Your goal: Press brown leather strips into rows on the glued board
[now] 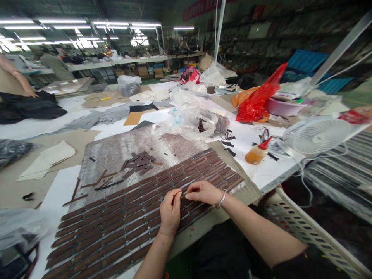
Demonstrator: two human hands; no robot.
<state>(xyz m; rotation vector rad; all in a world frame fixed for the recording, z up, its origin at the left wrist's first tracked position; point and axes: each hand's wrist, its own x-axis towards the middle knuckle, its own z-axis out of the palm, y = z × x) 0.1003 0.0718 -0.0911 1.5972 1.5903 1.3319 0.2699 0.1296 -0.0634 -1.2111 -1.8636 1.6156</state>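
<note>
Over the near side of the brown strip rows (128, 204), the left hand (170, 213) and right hand (203, 192) sat just beside each other, each with fingertips pressed together; whether they pinched something small, I cannot tell. The rows ran long from near left to far right beneath them. Loose strips (146, 169) lay far left, nearer the left hand.

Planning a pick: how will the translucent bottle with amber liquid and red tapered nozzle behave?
The bottle would probably slosh, since amber liquid shows inside. Its rounded body may roll if pushed. The narrow nozzle looks a weak grip point.
</note>
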